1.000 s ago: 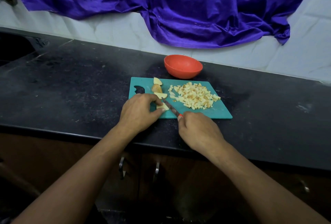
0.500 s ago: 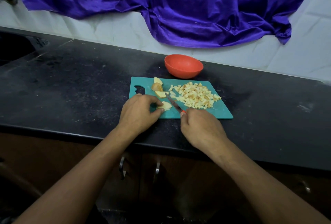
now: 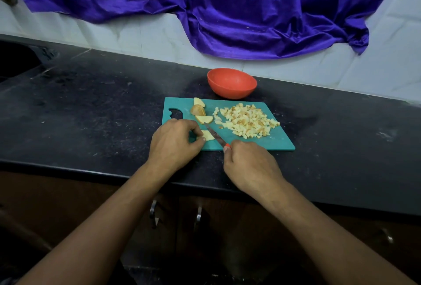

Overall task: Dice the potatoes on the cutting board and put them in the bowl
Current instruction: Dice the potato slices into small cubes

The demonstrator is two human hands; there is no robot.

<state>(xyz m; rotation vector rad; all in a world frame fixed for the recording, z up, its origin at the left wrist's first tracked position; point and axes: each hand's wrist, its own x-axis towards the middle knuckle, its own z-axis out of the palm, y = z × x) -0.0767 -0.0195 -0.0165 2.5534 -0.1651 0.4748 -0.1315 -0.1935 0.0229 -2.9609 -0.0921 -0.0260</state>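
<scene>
Black counter (image 3: pixel 91 111), purple cloth (image 3: pixel 227 11), cabinet handles (image 3: pixel 153 213)

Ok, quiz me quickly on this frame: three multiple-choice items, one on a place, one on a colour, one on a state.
1. Where is the bowl? A on the cutting board; B behind it, on the counter; C in the sink.
2. The board's colour? A teal; B white; C black.
3. The right hand? A open; B holding the bowl; C gripping the knife.

B: it stands on the counter past the board's far edge.
A: its bare surface is teal.
C: it curls round the knife, blade by the potato slice.
</scene>
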